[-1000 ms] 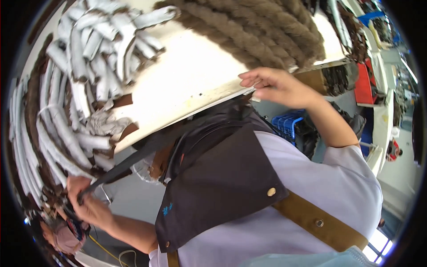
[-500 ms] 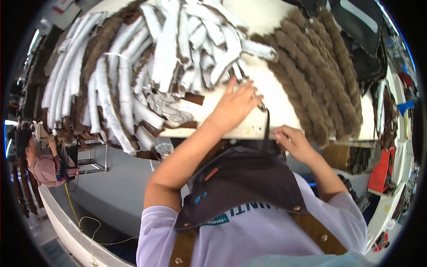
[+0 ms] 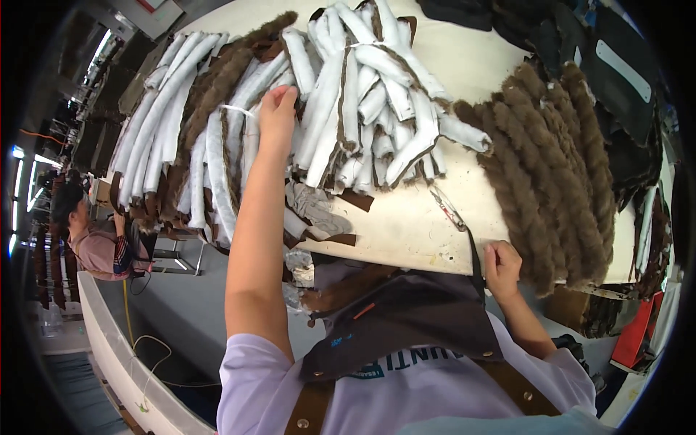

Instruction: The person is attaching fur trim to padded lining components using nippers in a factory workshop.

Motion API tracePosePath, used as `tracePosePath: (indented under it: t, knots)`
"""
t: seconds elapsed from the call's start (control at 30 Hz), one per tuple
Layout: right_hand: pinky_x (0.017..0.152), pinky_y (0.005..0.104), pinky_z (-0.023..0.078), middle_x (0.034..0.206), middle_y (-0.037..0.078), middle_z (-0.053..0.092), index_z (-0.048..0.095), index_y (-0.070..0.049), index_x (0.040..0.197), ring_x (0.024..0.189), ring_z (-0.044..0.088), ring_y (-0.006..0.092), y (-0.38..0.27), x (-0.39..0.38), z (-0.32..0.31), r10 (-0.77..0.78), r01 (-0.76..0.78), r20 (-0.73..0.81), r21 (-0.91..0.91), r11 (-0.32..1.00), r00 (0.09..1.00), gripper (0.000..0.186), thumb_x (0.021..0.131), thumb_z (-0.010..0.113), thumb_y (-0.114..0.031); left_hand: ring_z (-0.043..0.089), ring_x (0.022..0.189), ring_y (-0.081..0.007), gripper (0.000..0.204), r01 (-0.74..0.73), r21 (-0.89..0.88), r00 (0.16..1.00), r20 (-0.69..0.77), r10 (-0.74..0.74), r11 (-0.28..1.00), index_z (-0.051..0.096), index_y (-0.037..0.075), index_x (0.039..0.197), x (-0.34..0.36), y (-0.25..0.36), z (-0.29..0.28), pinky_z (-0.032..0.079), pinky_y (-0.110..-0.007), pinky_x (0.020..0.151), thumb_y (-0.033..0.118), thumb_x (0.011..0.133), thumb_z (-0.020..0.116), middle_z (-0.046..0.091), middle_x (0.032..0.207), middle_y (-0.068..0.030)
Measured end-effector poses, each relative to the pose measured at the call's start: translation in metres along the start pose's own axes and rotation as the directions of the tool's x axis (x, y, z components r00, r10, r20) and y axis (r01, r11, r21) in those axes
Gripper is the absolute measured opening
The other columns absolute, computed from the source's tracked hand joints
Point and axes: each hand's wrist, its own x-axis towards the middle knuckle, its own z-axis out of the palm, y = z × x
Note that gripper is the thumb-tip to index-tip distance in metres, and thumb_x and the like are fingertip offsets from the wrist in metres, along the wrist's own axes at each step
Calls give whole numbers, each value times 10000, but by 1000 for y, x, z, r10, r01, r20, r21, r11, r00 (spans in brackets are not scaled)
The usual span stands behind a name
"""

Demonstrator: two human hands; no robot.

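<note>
Leftward and farther across the worktable [image 3: 395, 226] the left hand [image 3: 278, 116] has shifted from near the one pair of thread snips [image 3: 449, 209], and its gathered fingers are now among white-backed fur strips [image 3: 319, 123], too overlapped to count, though I cannot tell whether it grips one. Clenched loosely, the right hand [image 3: 502, 270] is at the table's near edge, just beside the snips' black strap [image 3: 475, 250]; contents of the crumpled clear plastic bag [image 3: 299, 274] below that edge are unclear. Open tabletop around the snips separates the white strips from at least five brown fur strips [image 3: 554, 188] on the right.
</note>
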Motion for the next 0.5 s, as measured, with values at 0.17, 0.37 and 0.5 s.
tracePosePath:
  t: [0.17,0.37,0.5]
  knots:
    - [489,346,358,575,128,463,512,-12,663,507,457,273,-3,-3,3,3,-3,-16,3,1000,1000,111,754,570,-34,558,755,-181,347,334,19,935,119,-334,942,489,-39,1023,70,-23,32,451,-284,673,236,832,579,570,875,-100]
    - [507,347,372,585,125,482,518,-12,669,519,479,272,-5,-3,2,-11,11,11,-28,1000,1000,98,746,573,-39,478,621,-129,183,-16,-532,949,259,181,846,438,57,958,28,99,-5,406,-277,548,199,877,522,503,764,-41]
    - [499,332,377,584,120,483,523,-7,678,509,483,254,-6,-3,3,-11,12,20,-28,1000,1000,84,745,566,-32,478,626,-115,294,-100,-642,943,182,278,760,417,62,1079,-59,142,-43,404,-256,524,261,886,513,501,867,-43]
